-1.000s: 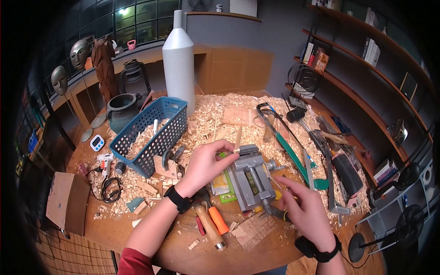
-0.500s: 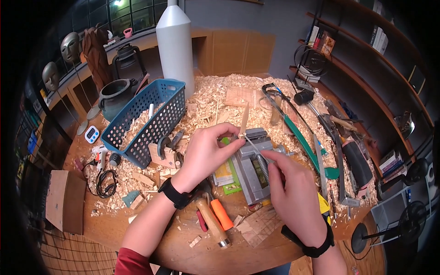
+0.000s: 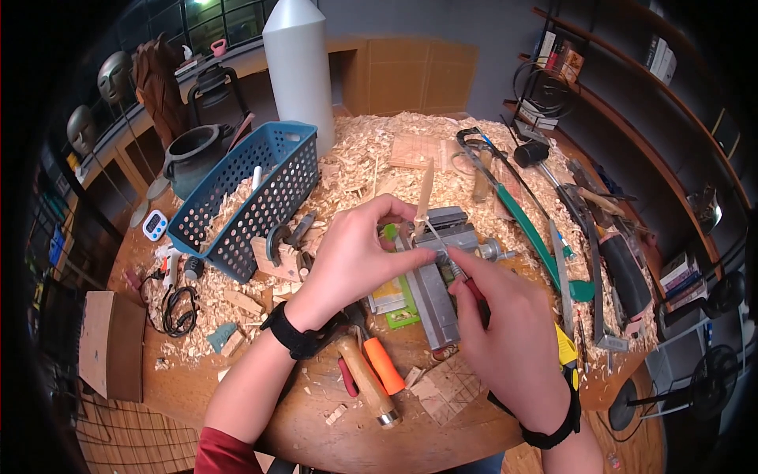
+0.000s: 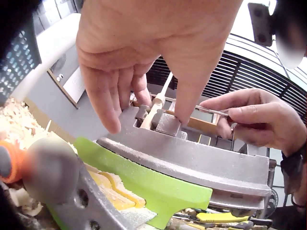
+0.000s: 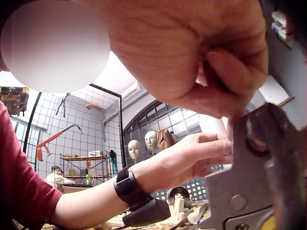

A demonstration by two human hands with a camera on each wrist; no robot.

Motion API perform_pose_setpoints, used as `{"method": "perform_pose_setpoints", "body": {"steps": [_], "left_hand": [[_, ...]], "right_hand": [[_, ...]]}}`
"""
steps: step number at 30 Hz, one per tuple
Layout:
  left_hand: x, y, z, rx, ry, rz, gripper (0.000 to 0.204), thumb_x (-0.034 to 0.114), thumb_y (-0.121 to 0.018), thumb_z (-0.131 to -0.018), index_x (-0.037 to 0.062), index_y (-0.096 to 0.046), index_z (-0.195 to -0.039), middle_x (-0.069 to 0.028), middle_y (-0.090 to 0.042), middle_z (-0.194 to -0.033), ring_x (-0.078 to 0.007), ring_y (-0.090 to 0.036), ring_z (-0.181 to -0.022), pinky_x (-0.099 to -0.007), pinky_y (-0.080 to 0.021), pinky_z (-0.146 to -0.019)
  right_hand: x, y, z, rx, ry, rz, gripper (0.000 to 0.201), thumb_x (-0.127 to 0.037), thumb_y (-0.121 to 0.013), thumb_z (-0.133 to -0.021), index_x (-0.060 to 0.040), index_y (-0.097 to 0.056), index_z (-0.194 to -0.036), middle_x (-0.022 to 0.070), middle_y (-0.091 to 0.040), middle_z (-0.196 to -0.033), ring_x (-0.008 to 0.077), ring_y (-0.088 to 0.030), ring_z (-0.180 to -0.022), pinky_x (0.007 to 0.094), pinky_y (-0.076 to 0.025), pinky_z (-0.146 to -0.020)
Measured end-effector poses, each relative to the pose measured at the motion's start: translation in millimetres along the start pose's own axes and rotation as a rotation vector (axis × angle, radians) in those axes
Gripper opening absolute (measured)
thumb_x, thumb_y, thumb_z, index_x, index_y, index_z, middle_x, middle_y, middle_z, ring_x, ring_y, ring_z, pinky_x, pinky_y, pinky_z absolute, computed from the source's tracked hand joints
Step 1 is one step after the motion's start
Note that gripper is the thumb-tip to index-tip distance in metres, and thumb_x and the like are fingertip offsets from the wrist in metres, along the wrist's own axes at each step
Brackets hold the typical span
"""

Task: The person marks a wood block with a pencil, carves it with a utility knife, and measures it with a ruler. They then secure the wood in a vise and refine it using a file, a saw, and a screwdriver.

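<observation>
A slim pale wood piece [image 3: 425, 189] stands upright between the jaws of a grey metal vise [image 3: 430, 304]. The left hand [image 3: 355, 253] rests around the vise end. In the left wrist view, its thumb touches the vise top beside the wood [image 4: 156, 111], its other fingers extended down the far side. The right hand [image 3: 513, 324] pinches a thin metal tool with a red handle [image 3: 474, 290]; the shaft points at a notch low on the wood. In the right wrist view, the right hand [image 5: 192, 52] hides the tool.
Wood shavings [image 3: 371, 158] cover the table's back. At left stand a blue basket [image 3: 272, 197] and a white timer [image 3: 155, 225]. A green-framed saw [image 3: 525, 229] lies at right. In front are wood-handled [image 3: 363, 379] and orange-handled [image 3: 383, 366] tools.
The right hand has moved from the vise's right side to above it, bringing the tool's shaft up to the wood. The left thumb has come down onto the vise. The head view has shifted.
</observation>
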State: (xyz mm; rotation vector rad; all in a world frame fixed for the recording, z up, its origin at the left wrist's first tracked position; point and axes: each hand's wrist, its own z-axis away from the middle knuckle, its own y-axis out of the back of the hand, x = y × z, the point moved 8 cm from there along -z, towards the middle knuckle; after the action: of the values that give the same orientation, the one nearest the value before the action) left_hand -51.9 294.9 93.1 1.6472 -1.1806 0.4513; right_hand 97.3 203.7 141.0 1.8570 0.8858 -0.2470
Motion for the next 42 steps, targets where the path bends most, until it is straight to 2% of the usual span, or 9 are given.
{"method": "perform_pose_setpoints", "body": {"steps": [3, 11, 14, 21, 24, 26, 33, 35, 42], "left_hand": [[-0.7, 2.2, 0.1, 0.071, -0.034, 0.095, 0.044, 0.026, -0.086, -0.071, 0.0011, -0.066, -0.100, -0.0105, -0.071, -0.093, -0.0171, -0.067, -0.072, -0.0293, -0.055, -0.068], [2.8, 2.3, 0.9, 0.013, -0.004, 0.094, 0.037, 0.025, -0.085, -0.072, 0.0023, -0.064, -0.091, -0.0077, -0.069, -0.086, -0.0159, -0.065, -0.065, -0.0287, -0.051, -0.062], [3.5, 0.5, 1.5, -0.055, 0.076, 0.057, 0.034, 0.014, -0.085, -0.075, 0.0002, -0.060, -0.093, -0.0046, -0.066, -0.089, -0.0081, -0.063, -0.077, -0.0249, -0.056, -0.069], [3.3, 2.8, 1.3, -0.029, 0.007, 0.003, 0.035, 0.020, -0.086, -0.074, 0.0023, -0.061, -0.091, -0.0033, -0.066, -0.087, -0.0075, -0.064, -0.074, -0.0251, -0.052, -0.063], [0.4, 1.4, 2.3, -0.036, 0.036, 0.020, 0.034, 0.019, -0.086, -0.074, 0.0023, -0.061, -0.091, -0.0036, -0.067, -0.089, -0.0084, -0.065, -0.070, -0.0253, -0.052, -0.062], [3.2, 4.6, 2.4, 0.025, -0.019, 0.052, 0.034, 0.026, -0.085, -0.072, 0.0038, -0.064, -0.087, -0.0089, -0.065, -0.071, -0.0212, -0.064, -0.059, -0.0319, -0.049, -0.058], [5.5, 5.5, 1.5, 0.022, -0.034, 0.044, 0.034, 0.026, -0.084, -0.071, 0.0039, -0.064, -0.086, -0.0100, -0.065, -0.071, -0.0236, -0.064, -0.059, -0.0332, -0.049, -0.058], [2.4, 2.1, 1.5, -0.050, 0.035, -0.033, 0.036, 0.022, -0.086, -0.074, 0.0026, -0.061, -0.091, -0.0035, -0.067, -0.089, -0.0096, -0.068, -0.067, -0.0242, -0.050, -0.060], [1.3, 2.0, 1.6, -0.009, -0.022, 0.027, 0.035, 0.022, -0.086, -0.074, 0.0023, -0.061, -0.091, -0.0040, -0.067, -0.085, -0.0096, -0.067, -0.069, -0.0244, -0.050, -0.061]], "right_hand": [[-2.4, 0.2, 2.0, -0.037, -0.002, 0.120, 0.029, -0.002, -0.059, -0.089, 0.0027, -0.063, -0.117, 0.0197, -0.067, -0.084, 0.0372, -0.066, -0.072, 0.0442, -0.053, -0.064], [-6.7, 0.7, -4.8, 0.011, 0.068, 0.186, 0.029, -0.005, -0.060, -0.090, -0.0002, -0.065, -0.117, 0.0192, -0.069, -0.084, 0.0332, -0.067, -0.068, 0.0412, -0.053, -0.059], [-8.7, -1.2, -5.8, -0.040, 0.035, 0.228, 0.027, -0.005, -0.059, -0.090, -0.0009, -0.066, -0.117, 0.0192, -0.069, -0.082, 0.0327, -0.067, -0.067, 0.0405, -0.053, -0.059], [-5.4, -4.2, -8.8, -0.002, 0.039, 0.212, 0.028, -0.007, -0.061, -0.090, -0.0023, -0.066, -0.117, 0.0195, -0.067, -0.074, 0.0338, -0.066, -0.061, 0.0421, -0.052, -0.056], [-8.7, -3.8, -7.4, -0.006, 0.031, 0.225, 0.028, -0.007, -0.062, -0.090, -0.0032, -0.067, -0.117, 0.0199, -0.067, -0.073, 0.0341, -0.066, -0.061, 0.0424, -0.052, -0.056], [-9.2, -3.8, -6.4, -0.012, 0.022, 0.226, 0.029, -0.007, -0.062, -0.089, -0.0037, -0.068, -0.117, 0.0200, -0.066, -0.073, 0.0342, -0.066, -0.061, 0.0423, -0.052, -0.056], [-4.9, -3.7, -8.3, -0.004, 0.019, 0.171, 0.030, -0.008, -0.064, -0.088, -0.0044, -0.068, -0.117, 0.0194, -0.066, -0.071, 0.0337, -0.066, -0.061, 0.0414, -0.052, -0.056], [-6.4, -4.0, -8.5, 0.015, 0.040, 0.158, 0.030, -0.008, -0.064, -0.088, -0.0044, -0.068, -0.117, 0.0193, -0.066, -0.071, 0.0337, -0.066, -0.061, 0.0413, -0.052, -0.056], [-9.0, -2.8, -4.8, -0.009, 0.023, 0.235, 0.029, -0.008, -0.063, -0.088, -0.0037, -0.068, -0.117, 0.0190, -0.066, -0.071, 0.0333, -0.065, -0.060, 0.0413, -0.052, -0.056]]}}
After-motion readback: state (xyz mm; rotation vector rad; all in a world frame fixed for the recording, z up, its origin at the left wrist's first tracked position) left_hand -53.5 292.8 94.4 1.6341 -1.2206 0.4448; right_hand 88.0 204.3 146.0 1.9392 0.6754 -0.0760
